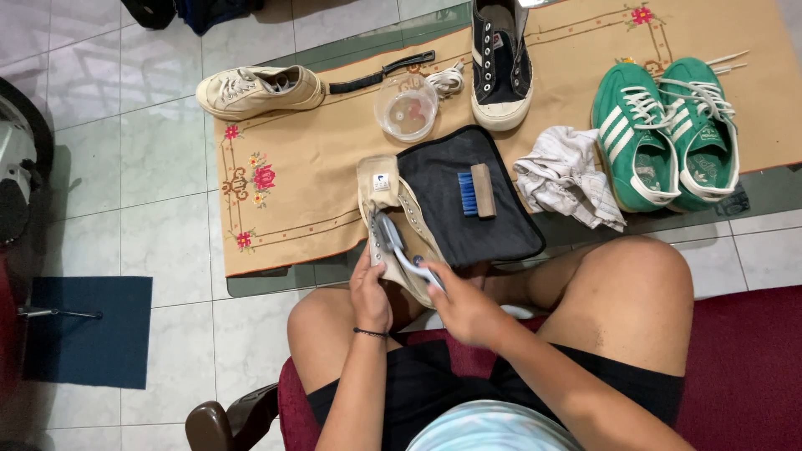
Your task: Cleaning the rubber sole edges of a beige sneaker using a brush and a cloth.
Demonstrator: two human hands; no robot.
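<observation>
My left hand (pixel 370 292) grips a cream high-top canvas shoe (pixel 393 221) from its left side, holding it over my knees at the table's near edge. My right hand (pixel 462 307) holds a grey-and-white handled brush (pixel 399 250), its head pressed against the shoe's side. A small wooden brush with blue bristles (pixel 476 192) lies on a dark cloth mat (pixel 468 209) just right of the shoe.
A tan embroidered runner (pixel 284 192) covers the glass table. On it are a clear plastic bowl (pixel 407 108), a black-and-white sneaker (pixel 499 67), a crumpled rag (pixel 568 175), a pair of green sneakers (pixel 668 134) and a cream low-top shoe (pixel 259 88). I sit on a red chair (pixel 743 367).
</observation>
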